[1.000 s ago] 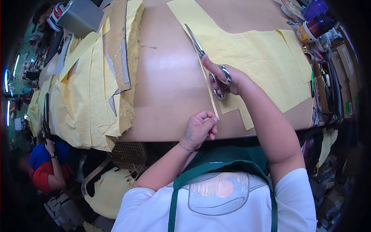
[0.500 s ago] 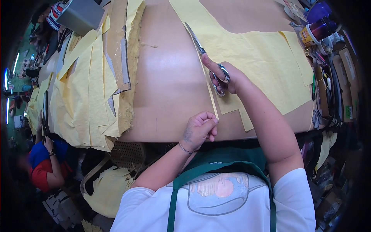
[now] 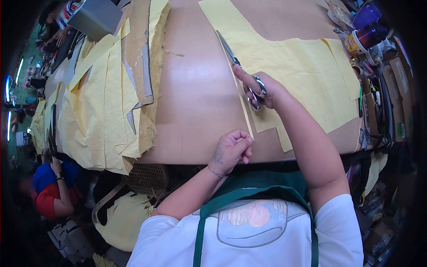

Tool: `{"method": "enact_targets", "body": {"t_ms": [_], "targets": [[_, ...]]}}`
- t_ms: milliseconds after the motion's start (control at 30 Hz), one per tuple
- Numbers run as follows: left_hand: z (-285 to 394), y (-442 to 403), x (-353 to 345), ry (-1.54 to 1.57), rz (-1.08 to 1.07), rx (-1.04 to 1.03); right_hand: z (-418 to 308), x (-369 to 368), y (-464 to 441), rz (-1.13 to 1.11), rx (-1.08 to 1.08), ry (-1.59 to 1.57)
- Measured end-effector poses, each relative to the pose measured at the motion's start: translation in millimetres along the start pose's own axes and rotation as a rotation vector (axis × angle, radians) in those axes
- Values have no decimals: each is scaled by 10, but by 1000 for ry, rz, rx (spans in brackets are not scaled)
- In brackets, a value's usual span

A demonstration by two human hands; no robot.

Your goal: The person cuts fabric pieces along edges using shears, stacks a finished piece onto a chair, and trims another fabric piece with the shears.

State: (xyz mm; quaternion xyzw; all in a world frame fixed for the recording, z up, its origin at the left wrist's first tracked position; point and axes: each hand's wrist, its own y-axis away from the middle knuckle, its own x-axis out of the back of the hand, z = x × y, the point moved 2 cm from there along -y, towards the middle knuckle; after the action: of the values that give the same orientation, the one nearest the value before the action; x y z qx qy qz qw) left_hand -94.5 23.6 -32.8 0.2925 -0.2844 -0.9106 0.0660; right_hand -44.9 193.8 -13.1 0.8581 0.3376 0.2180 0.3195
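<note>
A large sheet of thin yellow material (image 3: 307, 75) lies flat on the brown tabletop (image 3: 191, 98). My right hand (image 3: 262, 91) has its thumb and fingers through the handles of metal scissors (image 3: 229, 49), whose blades point away from me along the sheet's left edge. The blades look closed or nearly so. From near the scissors a narrow yellow strip (image 3: 245, 113) runs down toward me. My left hand (image 3: 233, 150) pinches the strip's near end between thumb and finger, close to the table's front edge.
Several yellow pieces (image 3: 93, 107) are piled at the left, with a cardboard template (image 3: 135, 58) on top. A grey box (image 3: 93, 20) stands behind them. Jars and a labelled tub (image 3: 354, 43) crowd the right edge. A person in a red and blue shirt (image 3: 55, 189) is at far left.
Both hands stay almost in place, with the strip still pinched and the scissors still held. The view has shifted slightly. At upper left, another person's hand has come into view near the grey box.
</note>
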Motion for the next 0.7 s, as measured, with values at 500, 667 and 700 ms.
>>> {"method": "enact_targets", "body": {"t_ms": [500,667,700], "targets": [[10,-6,12,33,-6,38,-328,86,-417,-80,16,-41],[9,-9,9,39,-12,45,-310,48,-400,-12,26,-81],[11,-8,7,40,-14,45,-317,40,-380,7,28,-87]]}}
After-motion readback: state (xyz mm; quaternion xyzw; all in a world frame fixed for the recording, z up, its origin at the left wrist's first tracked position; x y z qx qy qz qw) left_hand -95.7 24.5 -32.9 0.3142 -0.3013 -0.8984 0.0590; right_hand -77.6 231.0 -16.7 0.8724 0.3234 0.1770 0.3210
